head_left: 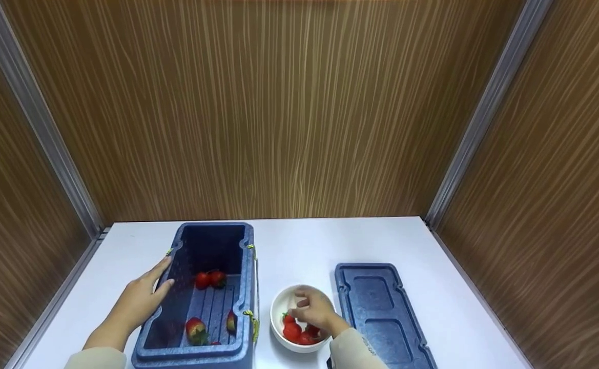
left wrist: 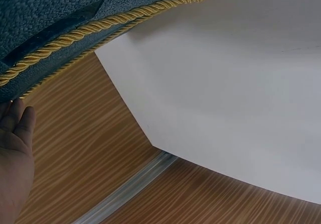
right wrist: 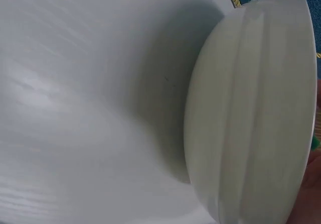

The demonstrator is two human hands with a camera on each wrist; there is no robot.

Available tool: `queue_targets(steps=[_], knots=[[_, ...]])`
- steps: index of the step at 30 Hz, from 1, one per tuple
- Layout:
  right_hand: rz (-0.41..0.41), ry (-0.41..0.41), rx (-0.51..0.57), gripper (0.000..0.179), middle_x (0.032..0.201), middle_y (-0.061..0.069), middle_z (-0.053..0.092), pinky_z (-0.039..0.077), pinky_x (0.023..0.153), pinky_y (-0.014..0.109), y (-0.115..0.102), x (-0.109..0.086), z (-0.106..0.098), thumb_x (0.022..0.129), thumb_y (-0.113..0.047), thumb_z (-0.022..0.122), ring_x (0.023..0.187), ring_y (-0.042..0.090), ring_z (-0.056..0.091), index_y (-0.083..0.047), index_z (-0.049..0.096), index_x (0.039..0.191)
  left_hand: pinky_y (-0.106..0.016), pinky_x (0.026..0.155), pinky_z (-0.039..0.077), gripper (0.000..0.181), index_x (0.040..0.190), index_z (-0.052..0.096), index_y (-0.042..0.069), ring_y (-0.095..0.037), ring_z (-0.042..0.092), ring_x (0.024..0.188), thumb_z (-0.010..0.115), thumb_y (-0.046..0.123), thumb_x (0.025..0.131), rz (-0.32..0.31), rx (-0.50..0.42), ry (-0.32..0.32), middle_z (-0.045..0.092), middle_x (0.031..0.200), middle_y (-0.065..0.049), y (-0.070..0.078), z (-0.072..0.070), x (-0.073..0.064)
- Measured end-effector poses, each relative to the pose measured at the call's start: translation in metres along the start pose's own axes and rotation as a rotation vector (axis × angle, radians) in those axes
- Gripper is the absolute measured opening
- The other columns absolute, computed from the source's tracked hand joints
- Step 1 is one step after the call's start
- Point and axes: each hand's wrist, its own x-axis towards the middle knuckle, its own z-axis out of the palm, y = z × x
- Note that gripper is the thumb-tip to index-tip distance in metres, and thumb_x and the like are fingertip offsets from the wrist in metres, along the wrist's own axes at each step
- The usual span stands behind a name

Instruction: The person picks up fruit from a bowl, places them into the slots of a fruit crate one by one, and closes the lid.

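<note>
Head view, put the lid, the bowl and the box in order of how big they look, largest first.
1. Box
2. Lid
3. Bowl
The picture's bottom edge cuts off the box and the lid.

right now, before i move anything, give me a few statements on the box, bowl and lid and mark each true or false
1. The right grip is at the white bowl. True.
2. The left grip is at the left side of the blue box. True.
3. The lid covers the box. False: the blue lid lies on the white table, to the right of the bowl.
4. All the red fruit is in the bowl. False: some red fruit lies inside the box too.
5. A yellow rope runs along the outside of the box. True.
</note>
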Motion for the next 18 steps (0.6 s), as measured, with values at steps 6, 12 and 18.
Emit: queue_targets(steps=[6,12,18], knots=[[0.019,-0.022,-0.051,0.051,0.097,0.016,0.064,0.053,0.074,0.041,0.0,-0.002,0.008,0.079,-0.015,0.075,0.086,0.028,0.064,0.007,0.055,0.12,-0.062,0.1,0.033,0.053,0.143,0.039,0.0,-0.05,0.042,0.122,0.056,0.019,0.096,0.008,0.013,0.018,0.042,0.139,-0.028,0.0,0.0,0.0],[-0.004,-0.03,-0.151,0.045,0.093,0.011,0.066,0.052,0.078,0.04,0.0,-0.001,0.015,0.08,-0.017,0.075,0.086,0.027,0.063,0.006,0.059,0.115,-0.062,0.1,0.033,0.053,0.143,0.04,0.0,-0.05,0.043,0.122,0.056,0.019,0.096,0.009,0.015,0.024,0.042,0.139,-0.027,-0.001,0.0,-0.001],[-0.045,-0.037,-0.189,0.039,0.09,0.011,0.068,0.051,0.083,0.04,0.003,0.002,0.02,0.079,-0.015,0.076,0.087,0.027,0.063,0.007,0.063,0.108,-0.063,0.1,0.032,0.053,0.143,0.039,0.0,-0.05,0.041,0.123,0.056,0.019,0.096,0.007,0.009,0.017,0.041,0.14,-0.027,-0.001,0.001,0.0]])
